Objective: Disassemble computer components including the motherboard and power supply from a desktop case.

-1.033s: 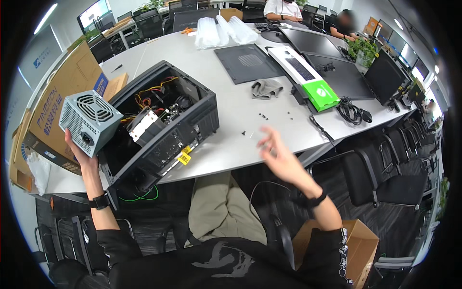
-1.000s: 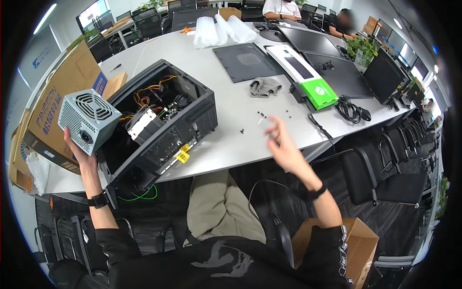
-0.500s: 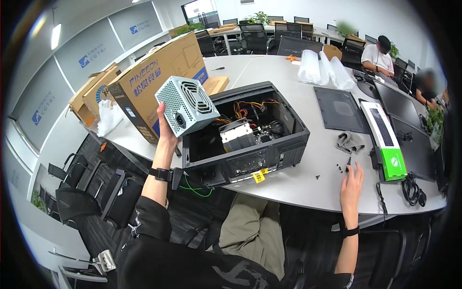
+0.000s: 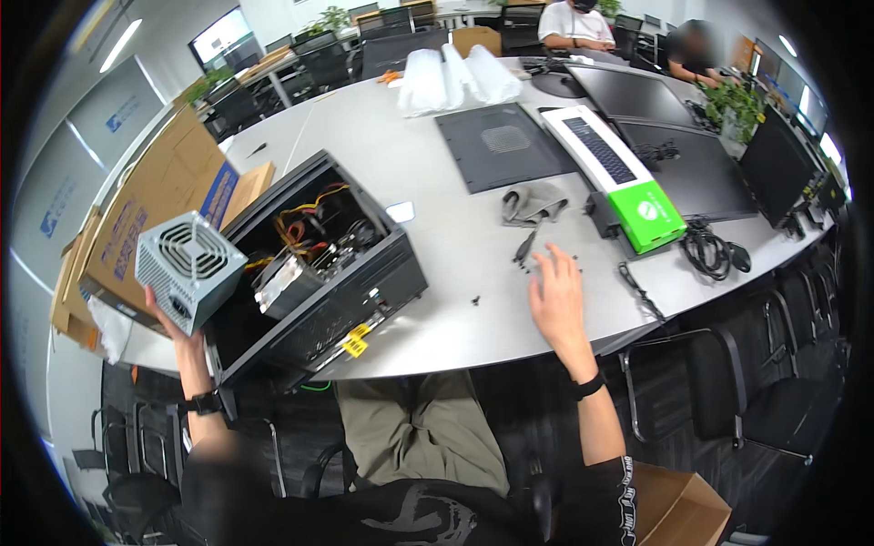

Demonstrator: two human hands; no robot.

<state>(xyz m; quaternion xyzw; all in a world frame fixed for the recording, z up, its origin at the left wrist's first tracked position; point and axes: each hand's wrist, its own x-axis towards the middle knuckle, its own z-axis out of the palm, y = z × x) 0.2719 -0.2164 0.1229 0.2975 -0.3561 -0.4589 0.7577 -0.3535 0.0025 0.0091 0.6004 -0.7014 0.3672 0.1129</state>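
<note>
My left hand (image 4: 175, 329) grips a light grey power supply unit (image 4: 173, 289), its wire fan grille facing up, at the near left corner of an uncovered black computer case (image 4: 387, 266). Coloured cables (image 4: 293, 229) and a metal-finned cooler (image 4: 284, 289) show inside the case. Over the table at the right, my right hand (image 4: 557, 300) is open, fingers apart and holding nothing. Just beyond its fingertips lies a dark-handled screwdriver (image 4: 525, 246) with small dark screws around it. A crumpled grey glove or cloth (image 4: 533, 204) touches the tool's far end; which it is, I cannot tell.
Behind the power supply stands a large cardboard box (image 4: 150, 196). A black side panel (image 4: 496, 150), a keyboard box (image 4: 619, 177), coiled black cable (image 4: 708, 250) and monitors (image 4: 701, 168) fill the table's right. Loose screws (image 4: 475, 300) lie near the front. Two people sit beyond.
The view has swung right. My right fingers, earlier at the screwdriver's handle, are now apart from it and spread. My left hand keeps hold of the power supply beside the case.
</note>
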